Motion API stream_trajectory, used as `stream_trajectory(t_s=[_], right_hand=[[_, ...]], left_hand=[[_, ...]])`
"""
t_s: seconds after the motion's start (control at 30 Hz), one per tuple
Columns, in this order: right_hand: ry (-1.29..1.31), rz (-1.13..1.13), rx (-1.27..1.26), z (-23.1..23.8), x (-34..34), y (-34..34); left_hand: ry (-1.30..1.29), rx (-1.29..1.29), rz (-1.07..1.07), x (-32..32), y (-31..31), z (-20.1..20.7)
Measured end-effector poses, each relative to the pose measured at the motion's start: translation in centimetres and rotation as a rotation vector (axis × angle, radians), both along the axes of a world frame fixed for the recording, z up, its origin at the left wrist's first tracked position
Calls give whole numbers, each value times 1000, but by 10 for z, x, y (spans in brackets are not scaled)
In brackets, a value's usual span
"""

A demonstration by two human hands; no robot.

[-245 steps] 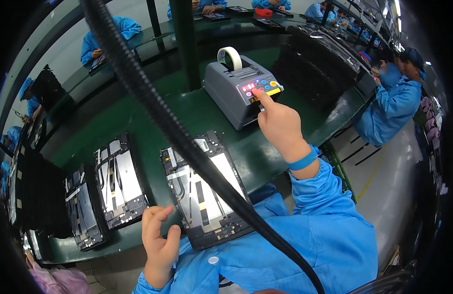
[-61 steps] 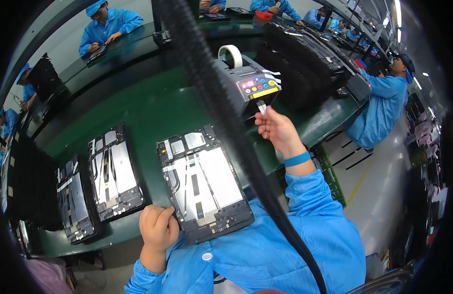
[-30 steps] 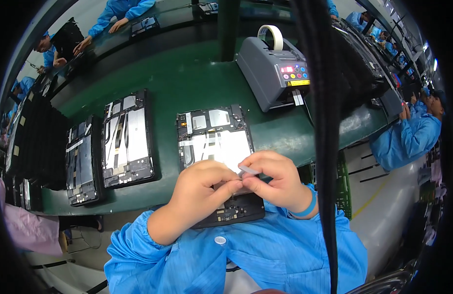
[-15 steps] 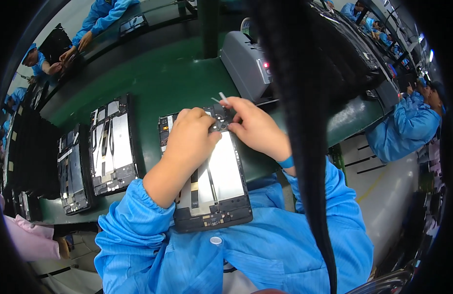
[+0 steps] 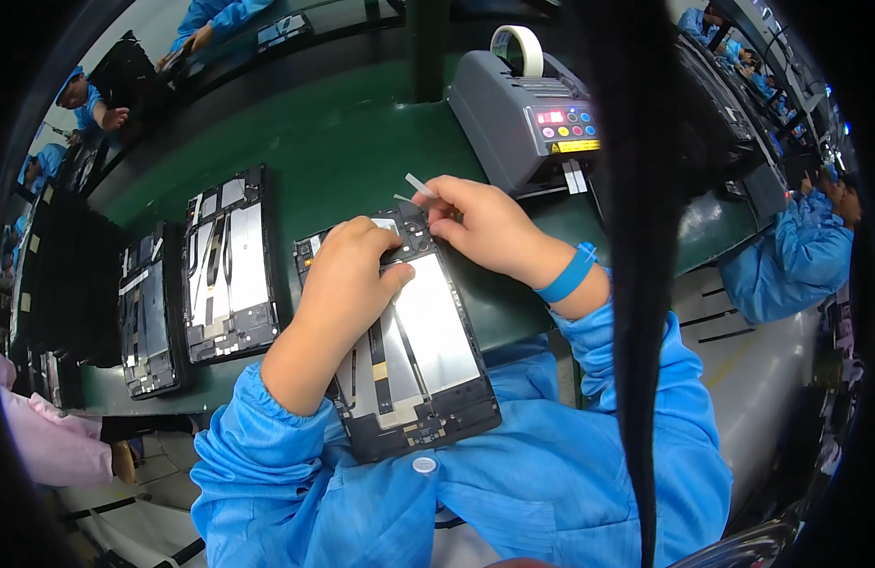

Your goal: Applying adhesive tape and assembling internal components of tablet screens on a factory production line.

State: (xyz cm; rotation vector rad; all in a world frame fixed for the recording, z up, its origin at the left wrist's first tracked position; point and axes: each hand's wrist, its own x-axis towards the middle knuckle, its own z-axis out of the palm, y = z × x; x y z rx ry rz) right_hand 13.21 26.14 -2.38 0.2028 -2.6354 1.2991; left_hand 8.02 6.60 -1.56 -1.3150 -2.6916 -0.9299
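In front of me lies an opened tablet (image 5: 435, 331), its back off, with a silver battery, dark flex cables and boards showing. It is tilted slightly, its near end close to my body. My left hand (image 5: 347, 265) rests over its upper left part, fingers curled onto it and thumb near the battery's top edge. Just beyond the upper right corner, my right hand (image 5: 480, 227) pinches a short whitish strip of tape (image 5: 418, 186) between thumb and fingers. A second thin pale strip end shows beside it. What lies under my left fingers is hidden.
Two more opened tablets (image 5: 231, 270) (image 5: 146, 327) lie to the left on the green table (image 5: 333, 133). A grey tape dispenser (image 5: 503, 118) with a cream tape roll (image 5: 519, 49) stands at the far right, tape ends protruding. A black strap (image 5: 636, 284) blocks part of the view. Co-workers in blue sit around.
The view has shifted, bringing more of the tape dispenser into sight. My right hand with the tape strip is slightly farther from the tablet, which appears more tilted. My left hand stays on it.
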Motion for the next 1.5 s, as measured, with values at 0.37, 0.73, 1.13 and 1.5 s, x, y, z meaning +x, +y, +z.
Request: stream_trajectory(t_s=[0.37, 0.73, 1.13, 1.5], right_hand=[[-17, 113, -121, 9, 32, -17], [138, 195, 297, 8, -2, 0], [-42, 356, 129, 7, -34, -13], [-166, 360, -84, -1, -45, -4]], left_hand=[[68, 90, -256, -1, -3, -2], [191, 122, -204, 4, -14, -11], [91, 151, -338, -5, -18, -7], [187, 191, -204, -8, -4, -13]])
